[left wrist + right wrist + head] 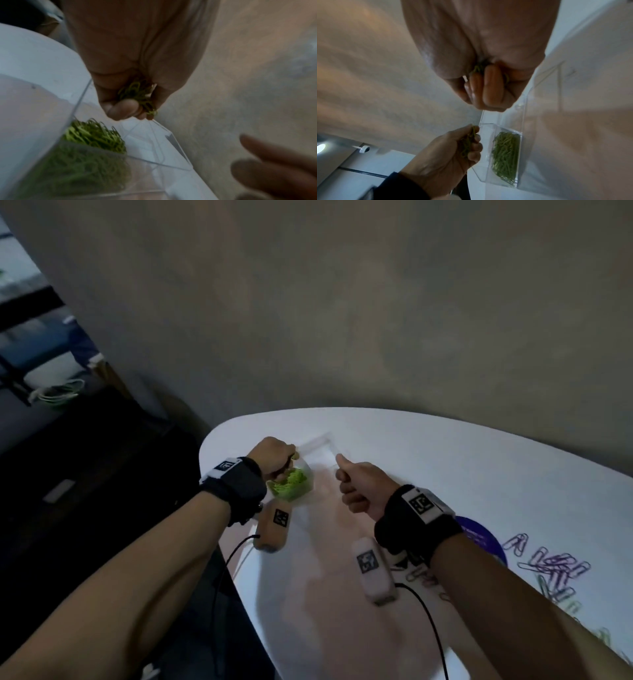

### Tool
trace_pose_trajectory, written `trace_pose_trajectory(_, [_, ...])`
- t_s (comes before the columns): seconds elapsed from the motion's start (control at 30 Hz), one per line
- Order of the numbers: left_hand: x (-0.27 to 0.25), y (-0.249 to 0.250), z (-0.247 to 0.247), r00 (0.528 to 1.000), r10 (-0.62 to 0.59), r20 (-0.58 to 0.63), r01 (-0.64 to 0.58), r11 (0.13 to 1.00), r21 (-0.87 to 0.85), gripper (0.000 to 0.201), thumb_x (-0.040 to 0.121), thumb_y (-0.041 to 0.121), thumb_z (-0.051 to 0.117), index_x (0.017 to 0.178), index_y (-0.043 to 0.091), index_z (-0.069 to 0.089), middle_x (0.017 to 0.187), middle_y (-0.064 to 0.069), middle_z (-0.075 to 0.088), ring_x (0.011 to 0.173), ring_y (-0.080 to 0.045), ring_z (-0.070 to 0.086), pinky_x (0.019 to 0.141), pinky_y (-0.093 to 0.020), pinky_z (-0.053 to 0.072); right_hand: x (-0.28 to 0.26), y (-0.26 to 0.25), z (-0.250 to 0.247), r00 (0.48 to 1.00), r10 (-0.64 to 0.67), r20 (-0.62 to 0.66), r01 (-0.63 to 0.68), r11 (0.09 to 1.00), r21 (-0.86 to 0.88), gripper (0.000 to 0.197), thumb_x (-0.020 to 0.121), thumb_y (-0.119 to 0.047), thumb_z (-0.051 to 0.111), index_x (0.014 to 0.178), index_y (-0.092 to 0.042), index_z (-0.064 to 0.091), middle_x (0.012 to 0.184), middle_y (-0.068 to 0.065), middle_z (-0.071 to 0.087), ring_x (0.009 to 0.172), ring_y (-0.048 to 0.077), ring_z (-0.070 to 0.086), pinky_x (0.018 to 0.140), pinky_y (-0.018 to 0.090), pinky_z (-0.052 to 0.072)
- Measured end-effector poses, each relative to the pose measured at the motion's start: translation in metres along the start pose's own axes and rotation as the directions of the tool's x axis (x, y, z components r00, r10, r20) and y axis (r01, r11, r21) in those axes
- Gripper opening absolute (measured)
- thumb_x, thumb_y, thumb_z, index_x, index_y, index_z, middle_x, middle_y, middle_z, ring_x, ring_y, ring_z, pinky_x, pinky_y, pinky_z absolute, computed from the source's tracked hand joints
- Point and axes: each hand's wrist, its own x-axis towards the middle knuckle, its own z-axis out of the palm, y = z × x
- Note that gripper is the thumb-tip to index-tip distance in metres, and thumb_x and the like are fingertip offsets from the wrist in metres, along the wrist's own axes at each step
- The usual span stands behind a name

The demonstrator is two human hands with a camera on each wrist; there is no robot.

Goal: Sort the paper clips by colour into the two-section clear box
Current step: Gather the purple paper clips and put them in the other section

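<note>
Clips (488, 70) fill right hand (488, 86), wrist-view only.

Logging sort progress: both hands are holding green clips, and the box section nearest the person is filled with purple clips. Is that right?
Not quite. The filled section of the clear box holds green clips, not purple, as the right wrist view shows. The purple clips lie loose on the table. The left hand and right hand do each hold green clips.

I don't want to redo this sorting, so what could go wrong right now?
The left hand grips green clips beside the clear box, not clearly over it; some could fall onto the table. The right hand also holds green clips; released over the empty section, they would land in the wrong side.
</note>
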Motion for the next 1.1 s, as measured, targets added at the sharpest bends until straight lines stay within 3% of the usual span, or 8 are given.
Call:
trace_pose_trajectory(0.2, [0.018, -0.005, -0.007, 0.992, 0.124, 0.032, -0.127, 0.913, 0.387, 0.029, 0.095, 0.023, 0.047, 0.094, 0.002, 0.066, 0.096, -0.014, 0.066, 0.091, -0.031, 0.062, 0.088, -0.04, 0.052, 0.035, -0.026, 0.03, 0.995, 0.105, 0.001, -0.105, 0.995, 0.004, 0.033, 0.1, -0.033, 0.039, 0.071, -0.016, 0.041, 0.062, 0.001, 0.037, 0.05, 0.014, 0.033, 0.045, 0.022, 0.025])
trace_pose_trajectory(0.37, [0.015, -0.01, -0.015, 0.978, 0.19, 0.08, -0.204, 0.83, 0.519, 0.032, 0.097, 0.014, 0.038, 0.113, 0.014, 0.064, 0.12, -0.007, 0.062, 0.104, -0.023, 0.057, 0.085, -0.028, 0.043, 0.052, -0.037, 0.043, 0.998, 0.059, -0.018, -0.059, 0.998, -0.013, 0.029, 0.099, -0.027, 0.042, 0.074, -0.013, 0.046, 0.062, 0.004, 0.042, 0.055, 0.017, 0.039, 0.052, 0.026, 0.03])
trace_pose_trajectory(0.5, [0.015, -0.013, -0.022, 0.967, 0.233, 0.102, -0.254, 0.901, 0.351, 0.042, 0.091, -0.004, 0.031, 0.114, 0.013, 0.062, 0.124, -0.011, 0.06, 0.117, -0.026, 0.053, 0.103, -0.042, 0.042, 0.063, -0.044, 0.055, 0.999, 0.037, -0.012, -0.037, 0.998, -0.044, 0.029, 0.099, -0.027, 0.042, 0.075, -0.012, 0.049, 0.065, 0.003, 0.043, 0.058, 0.016, 0.042, 0.052, 0.025, 0.033])
trace_pose_trajectory(0.67, [0.007, -0.013, -0.04, 0.942, 0.326, -0.083, -0.312, 0.939, 0.145, 0.032, 0.087, -0.006, 0.04, 0.087, 0.01, 0.067, 0.095, -0.011, 0.066, 0.087, -0.027, 0.062, 0.077, -0.036, 0.048, 0.071, -0.053, 0.072, 1.0, 0.021, -0.013, -0.022, 0.99, -0.142, 0.028, 0.098, -0.031, 0.043, 0.081, -0.011, 0.052, 0.072, 0.004, 0.048, 0.063, 0.016, 0.048, 0.06, 0.026, 0.04])
trace_pose_trajectory(0.77, [-0.009, -0.027, -0.056, 0.907, 0.319, -0.274, -0.325, 0.945, 0.024, 0.035, 0.078, -0.012, 0.037, 0.065, 0.012, 0.059, 0.074, -0.011, 0.061, 0.072, -0.023, 0.057, 0.066, -0.035, 0.047, 0.07, -0.058, 0.083, 0.999, -0.008, 0.042, 0.02, 0.955, -0.294, 0.038, 0.099, -0.039, 0.037, 0.107, -0.006, 0.055, 0.083, 0.005, 0.052, 0.074, 0.017, 0.05, 0.078, 0.031, 0.041])
trace_pose_trajectory(0.83, [-0.021, -0.043, -0.056, 0.893, 0.32, -0.315, -0.305, 0.947, 0.098, 0.037, 0.078, -0.012, 0.036, 0.06, 0.012, 0.056, 0.063, -0.009, 0.058, 0.061, -0.02, 0.053, 0.061, -0.03, 0.044, 0.068, -0.06, 0.09, 0.995, 0.01, 0.1, 0.036, 0.891, -0.452, 0.055, 0.1, -0.044, 0.029, 0.129, 0.0, 0.047, 0.109, 0.012, 0.056, 0.101, 0.024, 0.053, 0.097, 0.036, 0.037])
trace_pose_trajectory(0.93, [-0.043, -0.064, -0.037, 0.936, 0.291, -0.199, -0.258, 0.95, 0.173, 0.039, 0.079, -0.01, 0.037, 0.057, 0.016, 0.056, 0.056, -0.004, 0.056, 0.05, -0.013, 0.048, 0.052, -0.025, 0.039, 0.059, -0.061, 0.093, 0.991, -0.014, 0.137, 0.095, 0.787, -0.609, 0.058, 0.103, -0.039, 0.021, 0.14, 0.003, 0.035, 0.144, 0.02, 0.041, 0.133, 0.03, 0.038, 0.109, 0.034, 0.028])
trace_pose_trajectory(1.1, [-0.068, -0.078, 0.01, 0.958, 0.279, 0.064, -0.286, 0.921, 0.264, 0.034, 0.078, -0.009, 0.038, 0.059, 0.015, 0.054, 0.055, 0.0, 0.055, 0.041, -0.001, 0.046, 0.047, -0.012, 0.038, 0.04, -0.053, 0.079, 0.979, -0.141, 0.145, 0.2, 0.771, -0.605, 0.057, 0.104, -0.03, 0.022, 0.131, 0.017, 0.037, 0.136, 0.031, 0.044, 0.128, 0.04, 0.041, 0.109, 0.044, 0.032])
